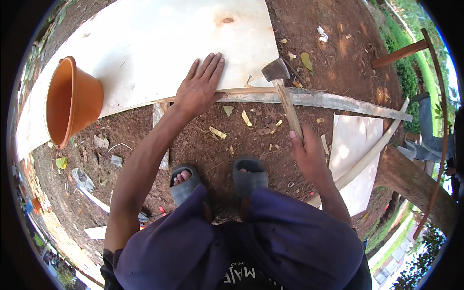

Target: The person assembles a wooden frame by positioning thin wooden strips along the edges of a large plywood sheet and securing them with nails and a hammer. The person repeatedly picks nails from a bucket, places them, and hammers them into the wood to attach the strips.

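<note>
My left hand (pixel 200 84) lies flat on the pale plywood sheet (pixel 159 43), fingers stretched toward the far side and thumb near the sheet's front edge. My right hand (pixel 310 152) is closed round the lower wooden handle of a hatchet (pixel 289 104). The hatchet's dark metal head (pixel 276 70) is by the right edge of the sheet. A nail (pixel 249 79) stands in the plywood between my left hand and the hatchet head. Along the sheet's front edge runs a wooden batten (pixel 314 98), which sticks out to the right.
An orange bucket (pixel 87 99) sits tipped at the sheet's left. A smaller plywood piece (pixel 360 140) and a long pole (pixel 360 167) lie at the right, near a tree trunk (pixel 411 176). Wood chips and leaves litter the brown soil round my sandalled feet. Another person's leg (pixel 430 121) shows at far right.
</note>
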The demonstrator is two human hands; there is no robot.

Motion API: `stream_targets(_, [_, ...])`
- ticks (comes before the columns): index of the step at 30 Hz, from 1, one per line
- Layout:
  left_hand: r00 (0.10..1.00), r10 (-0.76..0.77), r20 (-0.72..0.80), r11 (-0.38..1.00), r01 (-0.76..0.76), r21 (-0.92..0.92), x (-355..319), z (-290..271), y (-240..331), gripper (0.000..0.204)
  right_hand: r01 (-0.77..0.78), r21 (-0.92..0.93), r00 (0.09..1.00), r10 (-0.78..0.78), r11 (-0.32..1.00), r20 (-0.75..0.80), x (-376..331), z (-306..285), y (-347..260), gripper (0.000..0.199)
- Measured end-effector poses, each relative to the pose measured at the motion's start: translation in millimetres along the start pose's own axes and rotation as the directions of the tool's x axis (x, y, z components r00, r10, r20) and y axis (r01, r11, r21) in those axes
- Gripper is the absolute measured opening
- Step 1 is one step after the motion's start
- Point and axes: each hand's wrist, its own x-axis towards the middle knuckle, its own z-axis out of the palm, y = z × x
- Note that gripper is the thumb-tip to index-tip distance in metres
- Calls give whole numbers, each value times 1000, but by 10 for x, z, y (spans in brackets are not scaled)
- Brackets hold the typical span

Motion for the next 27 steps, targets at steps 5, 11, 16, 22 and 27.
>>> stream_targets(5, [999, 19, 45, 998, -21, 51, 0, -34, 49, 88, 113, -61, 990, -118, 992, -79, 134, -268, -515, 25])
stream_targets(11, [1000, 19, 7, 999, -19, 37, -67, 3, 7, 89, 497, 296, 825, -337, 816, -455, 83, -456, -935, 43])
stream_targets(16, [999, 37, 5, 999, -37, 22, 27, 4, 25, 88, 26, -215, 999, -20, 976, 31, 114, -29, -327, 36])
stream_targets(22, [999, 32, -20, 999, -32, 30, -64, 28, -10, 86, 232, 127, 914, -171, 965, -369, 160, -500, -792, 40])
stream_targets(27, [996, 50, -77, 998, -47, 35, -45, 35, 5, 85, 428, 321, 837, -237, 845, -492, 95, -264, -654, 48])
